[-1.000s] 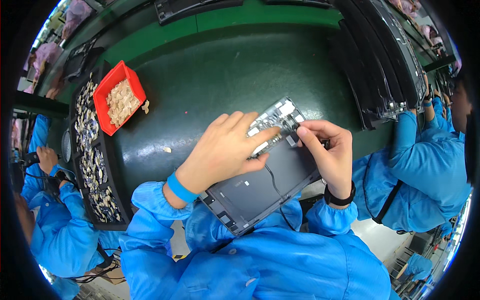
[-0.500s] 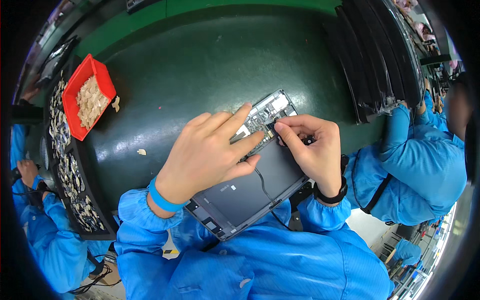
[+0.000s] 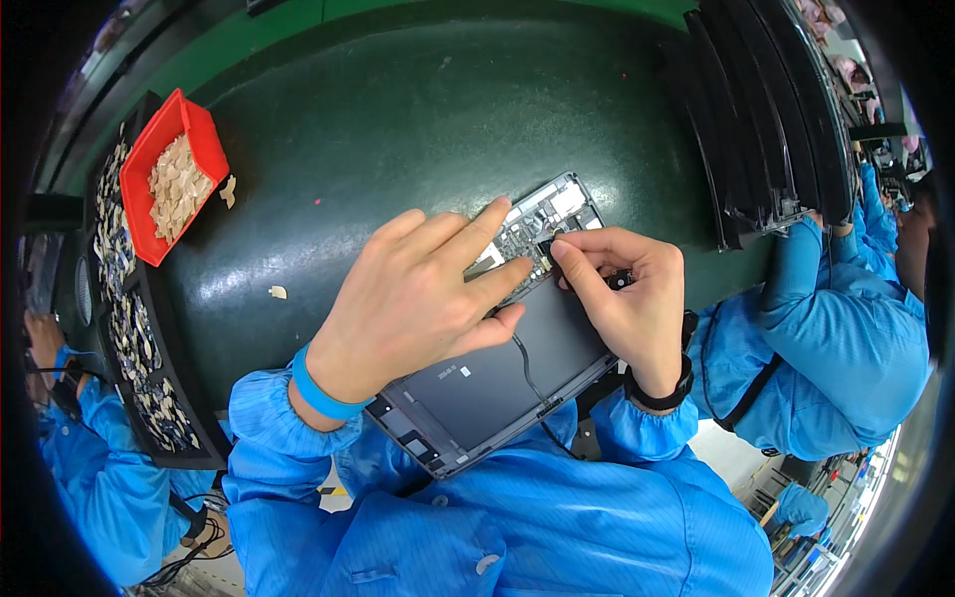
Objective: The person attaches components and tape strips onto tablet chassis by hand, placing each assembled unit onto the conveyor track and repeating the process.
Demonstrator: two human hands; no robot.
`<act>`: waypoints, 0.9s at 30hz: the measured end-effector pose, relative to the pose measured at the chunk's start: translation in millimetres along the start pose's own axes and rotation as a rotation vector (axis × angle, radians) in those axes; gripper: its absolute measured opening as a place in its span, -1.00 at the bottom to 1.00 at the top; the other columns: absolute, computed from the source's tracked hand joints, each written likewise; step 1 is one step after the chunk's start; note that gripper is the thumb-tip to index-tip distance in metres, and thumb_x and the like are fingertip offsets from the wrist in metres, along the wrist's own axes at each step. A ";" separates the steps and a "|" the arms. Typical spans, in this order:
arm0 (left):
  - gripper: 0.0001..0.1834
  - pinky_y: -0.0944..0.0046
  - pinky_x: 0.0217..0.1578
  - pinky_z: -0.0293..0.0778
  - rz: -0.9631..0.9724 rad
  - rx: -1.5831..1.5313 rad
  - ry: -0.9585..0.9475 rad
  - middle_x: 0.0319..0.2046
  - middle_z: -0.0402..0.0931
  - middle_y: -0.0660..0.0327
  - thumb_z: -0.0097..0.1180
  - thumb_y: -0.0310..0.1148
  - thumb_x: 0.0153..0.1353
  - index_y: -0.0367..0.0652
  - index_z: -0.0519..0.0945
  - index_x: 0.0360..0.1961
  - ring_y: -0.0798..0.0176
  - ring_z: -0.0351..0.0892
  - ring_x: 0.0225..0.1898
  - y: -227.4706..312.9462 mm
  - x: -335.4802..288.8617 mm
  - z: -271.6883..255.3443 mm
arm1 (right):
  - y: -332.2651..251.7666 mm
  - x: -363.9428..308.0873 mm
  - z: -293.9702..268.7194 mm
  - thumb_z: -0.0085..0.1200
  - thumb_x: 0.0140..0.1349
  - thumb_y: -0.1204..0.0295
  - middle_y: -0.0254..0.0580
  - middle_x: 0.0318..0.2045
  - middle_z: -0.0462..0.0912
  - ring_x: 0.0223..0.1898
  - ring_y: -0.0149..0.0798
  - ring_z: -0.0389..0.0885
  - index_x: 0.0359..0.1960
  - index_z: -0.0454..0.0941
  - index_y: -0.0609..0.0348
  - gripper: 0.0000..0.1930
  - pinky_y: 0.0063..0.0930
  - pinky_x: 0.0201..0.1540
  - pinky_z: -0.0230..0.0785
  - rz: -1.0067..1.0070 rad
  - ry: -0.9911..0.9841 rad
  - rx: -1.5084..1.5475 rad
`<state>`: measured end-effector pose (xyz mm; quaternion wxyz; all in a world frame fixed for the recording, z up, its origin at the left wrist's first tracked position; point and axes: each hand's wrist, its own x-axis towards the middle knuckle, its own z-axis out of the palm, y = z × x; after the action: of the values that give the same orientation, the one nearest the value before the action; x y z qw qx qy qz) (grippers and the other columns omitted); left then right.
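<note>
An opened tablet body point(image 3: 497, 383) lies tilted on the dark green mat point(image 3: 398, 129), its large dark battery panel toward me and a circuit board point(image 3: 542, 224) at its far end. My left hand point(image 3: 418, 294) lies flat on it, fingers spread, fingertips pressing near the board. My right hand point(image 3: 622, 298) pinches a small dark part at the board's edge with thumb and forefinger. A thin black cable point(image 3: 532, 373) runs across the battery panel. Both sleeves are blue; the left wrist wears a blue band, the right a black one.
A red bin point(image 3: 204, 134) of small tan pieces stands at the far left, with two loose pieces point(image 3: 277, 292) on the mat. Black trays point(image 3: 139, 378) of small parts line the left edge. Stacked dark panels point(image 3: 766, 119) stand at the right. Co-workers in blue sit on both sides.
The view has shifted so the tablet sits more central. My right fingers have closed in on the board edge; my left hand stays pressed on the tablet.
</note>
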<state>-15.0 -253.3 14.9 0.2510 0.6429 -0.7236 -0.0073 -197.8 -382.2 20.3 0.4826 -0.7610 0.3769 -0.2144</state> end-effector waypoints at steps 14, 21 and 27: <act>-0.61 0.21 -0.23 0.50 -0.002 -0.005 0.001 0.19 0.63 0.06 0.48 -0.12 -0.04 0.09 0.84 -0.13 0.21 0.66 -0.17 0.0 -1.7 -0.7 | -4.2 -1.3 0.9 0.28 0.28 0.56 -0.16 -0.52 0.76 -0.48 -0.47 0.70 -0.26 0.77 0.40 -0.88 -0.59 -0.39 0.48 0.029 -0.018 0.021; -0.61 0.21 -0.23 0.50 -0.002 0.001 0.003 0.19 0.63 0.07 0.48 -0.11 -0.03 0.11 0.84 -0.12 0.21 0.66 -0.15 0.2 -1.1 -1.7 | -1.3 -0.5 0.1 0.29 0.27 0.56 -0.17 -0.51 0.76 -0.48 -0.50 0.68 -0.25 0.78 0.39 -0.89 -0.59 -0.38 0.47 -0.001 -0.018 0.009; -0.62 0.21 -0.23 0.48 -0.001 -0.003 -0.002 0.20 0.63 0.08 0.47 -0.11 -0.02 0.10 0.83 -0.12 0.21 0.66 -0.16 -0.7 -0.3 -0.7 | 3.1 1.8 -2.1 0.30 0.27 0.55 -0.19 -0.51 0.76 -0.48 -0.50 0.68 -0.26 0.77 0.38 -0.89 -0.59 -0.39 0.47 -0.046 -0.033 -0.039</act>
<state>-14.1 -252.9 15.2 0.2516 0.6429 -0.7234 -0.0092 -199.3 -385.5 18.5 0.4687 -0.7822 0.3554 -0.2054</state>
